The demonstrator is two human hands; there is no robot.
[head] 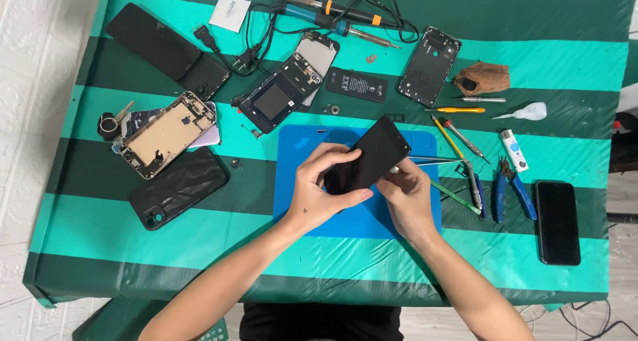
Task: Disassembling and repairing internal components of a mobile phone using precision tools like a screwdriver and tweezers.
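Note:
My left hand [319, 188] grips a black smartphone [372, 151] by its lower end, tilted up above the blue work mat [299, 141]. My right hand [409, 195] presses against the phone's right edge, holding thin metal tweezers [432, 159] that stick out to the right. Both hands are over the middle of the mat.
Opened phones and parts lie around: a gold-framed chassis [166, 135], a black case [179, 187], a dismantled phone [282, 88], a battery [357, 84], a back cover [428, 65]. A soldering iron [332, 23], screwdrivers [455, 110], blue pliers [512, 188] and a dark phone [557, 223] sit at the right.

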